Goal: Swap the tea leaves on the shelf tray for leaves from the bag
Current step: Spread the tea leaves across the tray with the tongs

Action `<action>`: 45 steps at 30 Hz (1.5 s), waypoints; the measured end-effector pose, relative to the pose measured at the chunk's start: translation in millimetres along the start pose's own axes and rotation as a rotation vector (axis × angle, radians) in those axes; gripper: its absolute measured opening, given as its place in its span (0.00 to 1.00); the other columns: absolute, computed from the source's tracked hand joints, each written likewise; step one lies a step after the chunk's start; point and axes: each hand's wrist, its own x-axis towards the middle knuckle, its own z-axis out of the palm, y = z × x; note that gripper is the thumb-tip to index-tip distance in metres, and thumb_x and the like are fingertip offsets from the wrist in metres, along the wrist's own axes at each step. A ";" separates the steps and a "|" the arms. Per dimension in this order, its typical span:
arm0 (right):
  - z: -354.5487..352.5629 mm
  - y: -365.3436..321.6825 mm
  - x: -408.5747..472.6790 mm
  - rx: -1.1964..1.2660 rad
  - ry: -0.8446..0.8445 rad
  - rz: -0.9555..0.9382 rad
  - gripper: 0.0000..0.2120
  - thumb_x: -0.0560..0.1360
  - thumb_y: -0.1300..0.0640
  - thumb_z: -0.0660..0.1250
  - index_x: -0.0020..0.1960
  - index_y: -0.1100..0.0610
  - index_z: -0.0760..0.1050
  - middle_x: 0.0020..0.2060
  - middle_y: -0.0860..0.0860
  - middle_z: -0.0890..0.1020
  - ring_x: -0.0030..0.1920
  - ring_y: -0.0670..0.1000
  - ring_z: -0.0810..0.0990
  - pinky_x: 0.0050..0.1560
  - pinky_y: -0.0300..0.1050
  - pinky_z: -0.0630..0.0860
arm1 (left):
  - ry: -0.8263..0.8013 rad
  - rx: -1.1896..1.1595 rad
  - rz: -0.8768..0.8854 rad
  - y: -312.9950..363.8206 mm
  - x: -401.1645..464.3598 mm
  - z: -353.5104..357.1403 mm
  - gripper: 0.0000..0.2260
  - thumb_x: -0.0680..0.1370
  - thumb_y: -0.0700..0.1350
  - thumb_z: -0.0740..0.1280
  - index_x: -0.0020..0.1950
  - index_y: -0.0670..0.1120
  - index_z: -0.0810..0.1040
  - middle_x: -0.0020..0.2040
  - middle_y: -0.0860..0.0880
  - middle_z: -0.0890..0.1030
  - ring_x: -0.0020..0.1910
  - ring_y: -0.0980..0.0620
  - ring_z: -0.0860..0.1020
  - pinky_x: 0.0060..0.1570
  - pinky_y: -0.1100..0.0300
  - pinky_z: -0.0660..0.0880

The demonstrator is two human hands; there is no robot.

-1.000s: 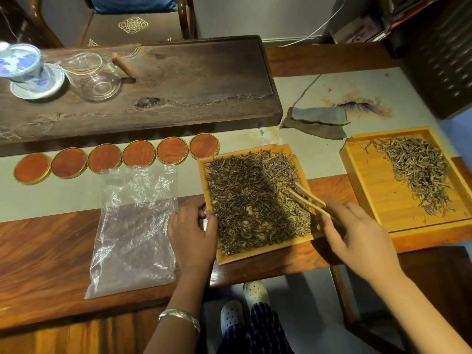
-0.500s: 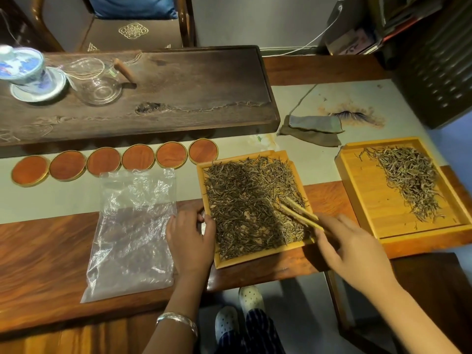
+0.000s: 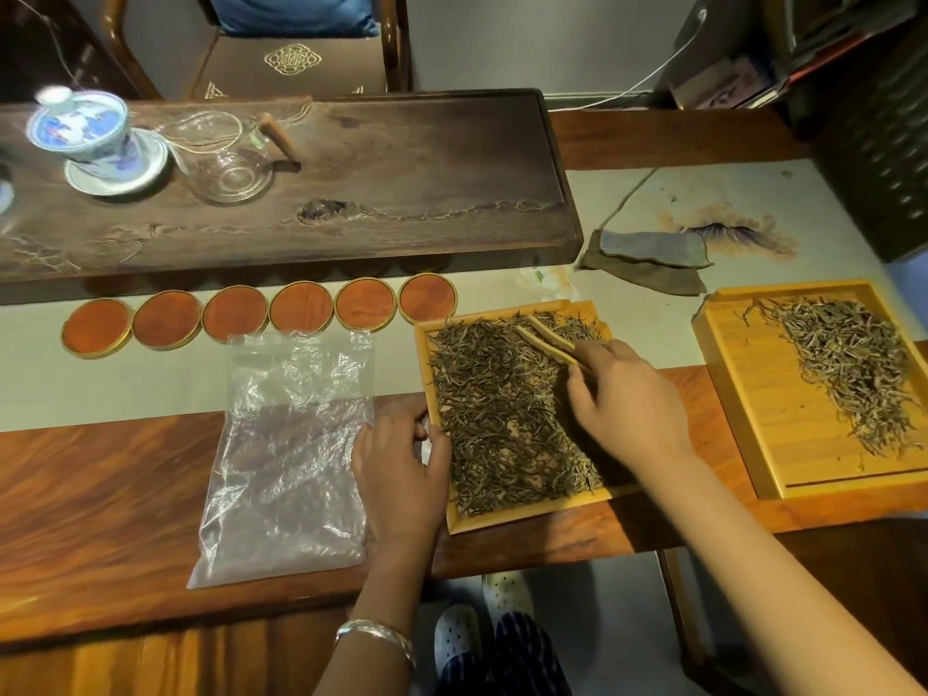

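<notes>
A small bamboo tray (image 3: 454, 519) near the table's front edge is covered with dark tea leaves (image 3: 494, 419). My right hand (image 3: 627, 399) hovers over its right half, gripping bamboo tongs (image 3: 547, 339) whose tips rest on the leaves at the tray's far side. My left hand (image 3: 401, 474) holds the tray's left rim. A flat, empty-looking clear plastic bag (image 3: 291, 454) lies left of the tray. A second, larger bamboo tray (image 3: 743, 419) at the right holds a strip of paler tea leaves (image 3: 848, 364).
A dark wooden tea board (image 3: 381, 193) at the back carries a blue-and-white lidded cup (image 3: 85, 138) and a glass pitcher (image 3: 231, 163). Several round red coasters (image 3: 301, 313) line up before it. A folded grey cloth (image 3: 653, 258) lies behind the trays. A dark cabinet (image 3: 884, 133) stands at right.
My right hand has moved with the tongs from the tray's right edge inward and toward its far side. The left hand stays on the tray's left rim.
</notes>
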 end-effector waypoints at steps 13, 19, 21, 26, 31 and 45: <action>-5.4 22.7 -5.3 -0.019 -0.072 -0.019 0.16 0.78 0.50 0.58 0.63 0.52 0.73 0.42 0.52 0.76 0.37 0.57 0.80 0.30 0.47 0.76 | -0.005 0.035 -0.046 4.0 -0.2 -0.4 0.05 0.74 0.51 0.59 0.40 0.51 0.69 0.36 0.55 0.70 0.38 0.55 0.62 0.54 0.41 0.71; -16.8 18.8 -19.3 0.060 -0.046 -0.092 0.16 0.77 0.51 0.60 0.63 0.53 0.74 0.40 0.49 0.76 0.33 0.52 0.77 0.24 0.43 0.74 | -0.016 0.035 -0.065 5.4 -0.8 -1.1 0.05 0.74 0.48 0.61 0.41 0.49 0.72 0.36 0.54 0.71 0.39 0.54 0.64 0.54 0.39 0.71; -17.2 13.9 -32.3 0.072 -0.104 -0.160 0.16 0.77 0.50 0.60 0.63 0.53 0.74 0.42 0.49 0.76 0.33 0.50 0.78 0.24 0.44 0.75 | -0.019 0.027 -0.050 5.8 -0.9 -2.0 0.04 0.74 0.49 0.60 0.41 0.50 0.71 0.36 0.54 0.70 0.38 0.54 0.64 0.53 0.40 0.71; -11.9 10.0 -59.3 0.051 -0.193 -0.182 0.16 0.77 0.51 0.62 0.63 0.53 0.75 0.43 0.50 0.78 0.34 0.52 0.80 0.25 0.44 0.75 | -0.010 0.032 -0.038 5.7 -1.1 -2.0 0.04 0.74 0.50 0.59 0.40 0.53 0.66 0.36 0.54 0.70 0.39 0.53 0.65 0.53 0.40 0.71; -15.5 2.1 -63.8 0.083 -0.132 -0.203 0.17 0.75 0.53 0.66 0.62 0.54 0.76 0.40 0.50 0.77 0.31 0.52 0.79 0.21 0.45 0.74 | 0.010 0.027 -0.027 6.1 -1.3 -2.0 0.04 0.74 0.50 0.59 0.40 0.54 0.65 0.35 0.56 0.68 0.38 0.56 0.62 0.53 0.40 0.72; -13.6 -1.3 -68.8 0.030 -0.162 -0.256 0.17 0.74 0.54 0.67 0.62 0.55 0.77 0.39 0.50 0.77 0.28 0.53 0.79 0.19 0.45 0.73 | 0.016 0.025 -0.041 5.7 -1.0 -0.7 0.03 0.74 0.47 0.63 0.41 0.52 0.69 0.36 0.56 0.68 0.38 0.57 0.61 0.57 0.39 0.70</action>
